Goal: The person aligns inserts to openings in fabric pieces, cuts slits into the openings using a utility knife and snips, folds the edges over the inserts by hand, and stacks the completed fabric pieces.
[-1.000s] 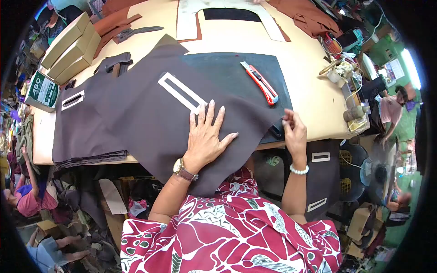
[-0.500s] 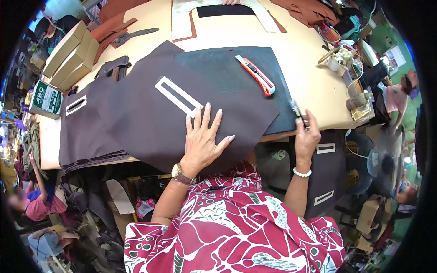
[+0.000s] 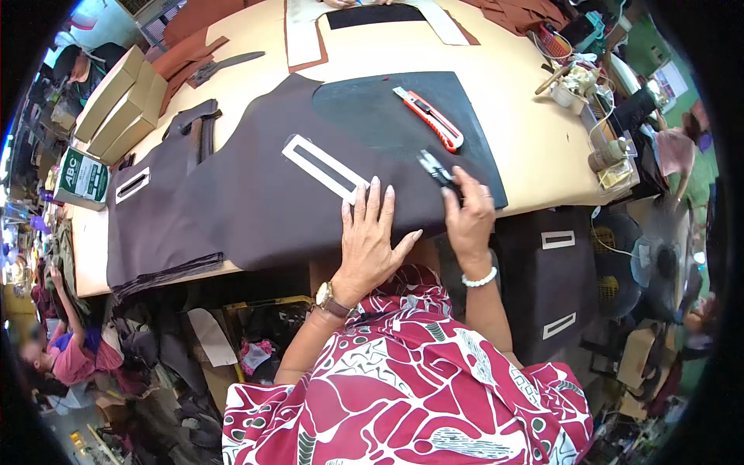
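Observation:
My left hand (image 3: 370,240) lies flat with fingers spread on a dark brown fabric piece (image 3: 260,186). Its fingertips touch the lower end of a white rectangular frame strip (image 3: 324,168) on that fabric. Between the fingers of my right hand (image 3: 470,217) is a small silver-and-black tool (image 3: 436,168), which looks like thread snips. It hovers above or on the fabric's right part; contact cannot be made out. Under the fabric is a dark green cutting mat (image 3: 372,108). On the mat rests a red utility knife (image 3: 431,120), beyond my right hand.
To the left are stacked dark pieces (image 3: 167,275) and another white frame (image 3: 132,185). Cardboard boxes (image 3: 120,101) and a green ABC box (image 3: 81,177) stand at the left. A basket (image 3: 553,43) sits at the right, and another person's hands (image 3: 360,2) are across the table.
My right hand has swung left with the tool, from the mat's right edge to over the fabric. The fabric and my left hand have slid slightly right.

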`<state>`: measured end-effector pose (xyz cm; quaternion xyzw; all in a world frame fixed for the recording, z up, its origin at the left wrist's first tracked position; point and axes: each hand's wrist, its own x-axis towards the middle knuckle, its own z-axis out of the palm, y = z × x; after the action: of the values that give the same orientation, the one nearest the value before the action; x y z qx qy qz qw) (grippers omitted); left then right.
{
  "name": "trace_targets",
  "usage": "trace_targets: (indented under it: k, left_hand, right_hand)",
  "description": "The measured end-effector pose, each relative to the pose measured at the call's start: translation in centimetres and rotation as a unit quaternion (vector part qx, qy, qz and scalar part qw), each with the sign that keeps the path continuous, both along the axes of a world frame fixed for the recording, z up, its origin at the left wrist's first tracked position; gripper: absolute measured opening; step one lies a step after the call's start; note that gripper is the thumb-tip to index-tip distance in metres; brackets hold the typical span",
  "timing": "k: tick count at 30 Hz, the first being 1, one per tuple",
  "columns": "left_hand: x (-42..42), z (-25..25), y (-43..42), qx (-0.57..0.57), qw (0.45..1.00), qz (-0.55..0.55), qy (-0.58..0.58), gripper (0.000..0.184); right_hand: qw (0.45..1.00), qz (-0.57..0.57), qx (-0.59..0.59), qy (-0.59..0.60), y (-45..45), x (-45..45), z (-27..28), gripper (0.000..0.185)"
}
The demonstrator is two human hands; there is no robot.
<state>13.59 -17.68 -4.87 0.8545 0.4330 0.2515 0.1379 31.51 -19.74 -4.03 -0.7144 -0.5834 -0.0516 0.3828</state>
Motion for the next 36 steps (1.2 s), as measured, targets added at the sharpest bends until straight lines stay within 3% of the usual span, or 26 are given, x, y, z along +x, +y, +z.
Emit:
trace_targets:
  k: [9, 11, 14, 17, 21, 25, 27, 28, 36]
  left_hand:
    - [-6.7, 0.9, 5.8, 0.007, 0.982, 0.171, 0.076, 0.084]
    - [-7.3, 0.5, 7.0, -0.019, 0.979, 0.168, 0.116, 0.091]
    - [-7.2, 0.1, 7.8, -0.016, 0.981, 0.17, 0.092, 0.096]
    - [-7.2, -0.2, 7.6, -0.028, 0.982, 0.171, 0.069, 0.097]
    - [-7.3, -0.6, 7.7, -0.02, 0.983, 0.176, 0.047, 0.099]
    - [-7.4, -1.0, 7.7, -0.01, 0.983, 0.179, 0.041, 0.101]
    - [-7.5, -1.1, 7.7, -0.003, 0.983, 0.18, 0.04, 0.102]
    - [-7.4, -1.1, 7.6, -0.002, 0.983, 0.18, 0.039, 0.102]
    - [-7.6, -0.9, 7.6, -0.01, 0.983, 0.182, 0.025, 0.101]
  right_hand:
    - [0.993, -0.027, 0.043, -0.111, 6.1, 2.6, 3.4, 0.034]
    - [0.985, -0.055, -0.024, -0.159, 9.3, 3.3, 2.3, 0.033]
    - [0.977, -0.036, -0.179, -0.108, 12.1, 3.8, 2.4, 0.03]
    - [0.977, -0.003, -0.209, -0.047, 12.7, 3.2, 4.2, 0.027]
    - [0.991, 0.088, -0.097, 0.02, 11.4, -0.2, 4.7, 0.021]
    - [0.959, 0.234, -0.065, 0.146, 8.9, -6.3, 4.0, 0.015]
    - [0.955, 0.283, 0.031, 0.08, 9.0, -7.8, 2.2, 0.022]
    - [0.953, 0.295, 0.033, 0.056, 8.8, -8.2, 2.0, 0.029]
    - [0.952, 0.307, 0.002, -0.013, 9.1, -8.6, 0.7, 0.03]
